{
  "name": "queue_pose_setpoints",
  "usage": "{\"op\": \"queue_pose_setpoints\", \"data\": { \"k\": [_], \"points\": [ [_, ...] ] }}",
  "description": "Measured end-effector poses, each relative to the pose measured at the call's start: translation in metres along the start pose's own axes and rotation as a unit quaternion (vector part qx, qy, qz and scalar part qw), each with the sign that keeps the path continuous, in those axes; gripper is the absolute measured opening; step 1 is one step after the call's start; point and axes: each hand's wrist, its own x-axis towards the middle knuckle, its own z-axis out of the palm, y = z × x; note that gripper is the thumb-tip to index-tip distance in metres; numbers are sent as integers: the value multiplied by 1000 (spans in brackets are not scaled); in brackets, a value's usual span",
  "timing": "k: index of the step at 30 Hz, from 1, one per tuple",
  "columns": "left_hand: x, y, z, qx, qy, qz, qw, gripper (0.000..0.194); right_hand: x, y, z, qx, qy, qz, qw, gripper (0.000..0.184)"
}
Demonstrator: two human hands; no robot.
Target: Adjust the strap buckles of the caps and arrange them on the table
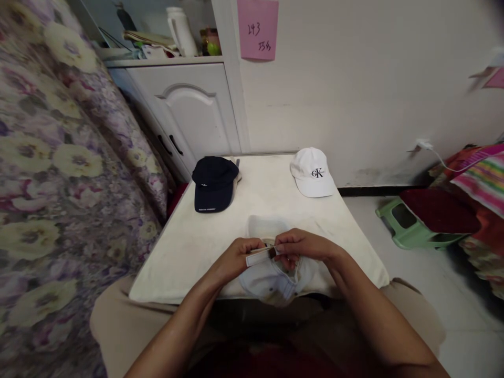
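A pale light-blue cap (271, 281) lies upside down at the near edge of a small cream-covered table (205, 241), its brim pointing away from me. My left hand (234, 258) pinches the cap's back strap (258, 257), fingers closed on it. My right hand (305, 249) is closed on the other end of the strap by its buckle. A navy cap (213, 184) sits at the table's far left. A white cap (313, 171) with a black logo rests at the far right.
A floral-patterned bed or sofa (59, 173) fills the left. A white cupboard (189, 110) stands behind the table, with a pink note (258, 27) on the wall. A green plastic stool (413, 223) and colourful bedding (480, 184) are on the right.
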Motion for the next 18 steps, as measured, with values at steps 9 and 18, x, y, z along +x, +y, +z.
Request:
{"op": "queue_pose_setpoints", "data": {
  "k": [9,18],
  "points": [
    [-1,2,1,8,2,0,1000,26,-1,-3,1,-6,-8,-1,1000,30],
    [-3,2,-4,4,-5,-3,1000,24,-12,-7,-8,15,-34,22,999,34]
  ]
}}
